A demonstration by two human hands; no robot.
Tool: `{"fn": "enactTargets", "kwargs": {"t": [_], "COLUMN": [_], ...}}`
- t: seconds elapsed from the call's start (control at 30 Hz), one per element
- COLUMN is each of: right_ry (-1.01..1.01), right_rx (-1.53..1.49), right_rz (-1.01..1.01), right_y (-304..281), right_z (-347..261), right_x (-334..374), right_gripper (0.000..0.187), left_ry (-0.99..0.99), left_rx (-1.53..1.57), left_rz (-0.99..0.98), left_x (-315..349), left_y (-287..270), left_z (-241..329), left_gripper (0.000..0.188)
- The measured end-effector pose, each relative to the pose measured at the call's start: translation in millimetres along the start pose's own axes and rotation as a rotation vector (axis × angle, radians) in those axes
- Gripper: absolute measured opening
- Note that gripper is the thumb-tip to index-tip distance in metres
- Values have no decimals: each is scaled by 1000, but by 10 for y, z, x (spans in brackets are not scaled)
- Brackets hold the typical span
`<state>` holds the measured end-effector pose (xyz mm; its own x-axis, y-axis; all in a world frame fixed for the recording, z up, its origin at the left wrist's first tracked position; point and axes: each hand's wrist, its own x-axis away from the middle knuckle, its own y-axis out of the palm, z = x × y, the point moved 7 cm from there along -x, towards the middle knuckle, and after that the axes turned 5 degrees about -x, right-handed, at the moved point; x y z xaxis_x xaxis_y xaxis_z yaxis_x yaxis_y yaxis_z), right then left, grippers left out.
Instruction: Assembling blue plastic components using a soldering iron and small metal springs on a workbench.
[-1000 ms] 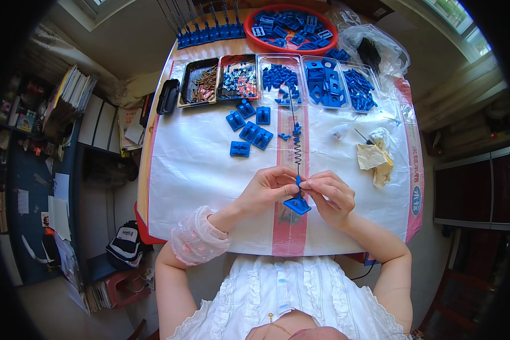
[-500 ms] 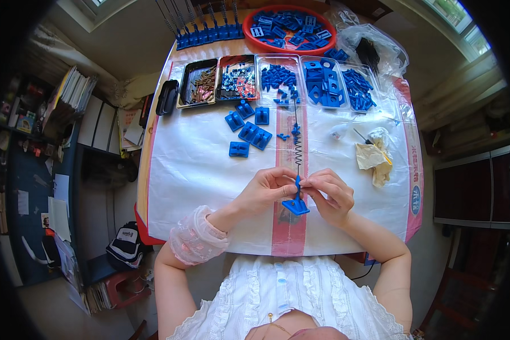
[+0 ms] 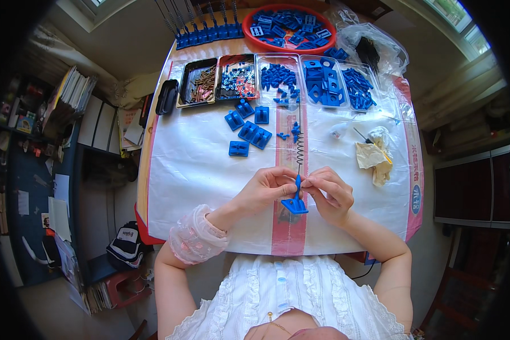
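Near the table's front, my left hand (image 3: 268,188) is closed round the stem of a blue plastic stand (image 3: 294,205), whose flat base points toward me. A dark coiled wire spring (image 3: 300,150) rises from the stem and leads away from me, thinning to a straight wire. My right hand (image 3: 332,195) is pinched against the stem's right side; whatever its fingertips grip is too small to make out. Beyond the spring lie a few small blue pieces (image 3: 283,136). To the left, several blue bases (image 3: 254,135) sit on the white sheet.
Along the back stand a tray of brown screws (image 3: 203,85), a tray of small metal nuts (image 3: 238,79), and clear boxes of blue parts (image 3: 326,85). Behind them are a red basin (image 3: 249,35) and a row of finished spring stands (image 3: 209,37). A screwdriver (image 3: 361,136) and cloth (image 3: 374,161) lie right.
The spring's far end has swung slightly to the right, and the stand has tilted a little. Both hands keep nearly the same place and grip.
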<state>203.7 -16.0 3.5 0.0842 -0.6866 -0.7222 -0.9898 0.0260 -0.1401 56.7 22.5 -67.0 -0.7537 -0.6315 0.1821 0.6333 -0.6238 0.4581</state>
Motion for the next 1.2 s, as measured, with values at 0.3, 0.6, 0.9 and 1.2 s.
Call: {"fn": "enactTargets", "kwargs": {"t": [0.3, 0.6, 0.9, 1.2], "right_ry": [-13, 88, 610, 672], "right_rx": [21, -59, -306, -297], "right_rz": [-35, 20, 224, 109], "right_y": [19, 13, -68, -52], "right_z": [-16, 56, 517, 583], "right_x": [-22, 18, 243, 218], "right_gripper": [41, 38, 29, 16], "left_ry": [-5, 8, 110, 158], "left_rx": [-21, -21, -343, -339], "left_rz": [8, 26, 212, 230], "left_x": [-1, 0, 34, 33], "left_y": [-21, -8, -54, -60], "left_z": [-24, 25, 171, 177], "left_gripper": [24, 21, 24, 24]}}
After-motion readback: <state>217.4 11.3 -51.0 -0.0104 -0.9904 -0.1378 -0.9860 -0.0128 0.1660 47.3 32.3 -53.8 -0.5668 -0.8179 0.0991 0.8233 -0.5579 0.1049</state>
